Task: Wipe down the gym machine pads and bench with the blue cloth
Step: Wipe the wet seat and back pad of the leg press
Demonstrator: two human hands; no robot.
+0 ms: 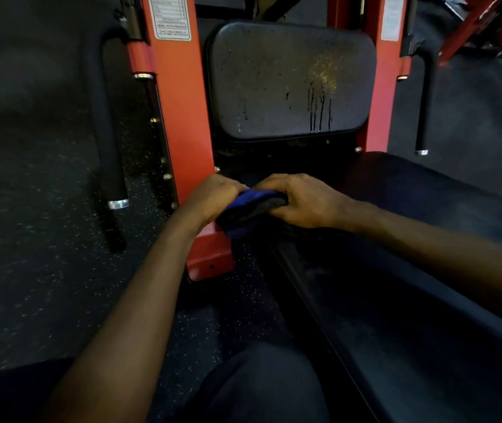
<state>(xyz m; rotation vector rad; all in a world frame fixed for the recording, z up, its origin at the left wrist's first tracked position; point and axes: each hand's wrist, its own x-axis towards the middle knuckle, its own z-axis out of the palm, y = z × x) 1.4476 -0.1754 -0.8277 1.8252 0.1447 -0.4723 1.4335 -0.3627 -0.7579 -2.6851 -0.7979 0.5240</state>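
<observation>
A bunched blue cloth [249,209] sits between my two hands at the centre of the view. My left hand [213,196] grips its left end and my right hand [301,199] grips its right end, fingers curled over it. Beyond them stands the black back pad [274,80], upright between the red posts, with a yellowish wet patch and dark drips [319,96] running down its right side. The long black bench [411,270] stretches from under my right forearm toward the lower right.
Red frame posts [182,117] flank the pad, and a red foot [210,261] sits on the speckled black floor [45,239]. Black padded handles with chrome ends hang at the left [112,166] and right [425,111]. My dark-trousered knee [258,383] is at the bottom.
</observation>
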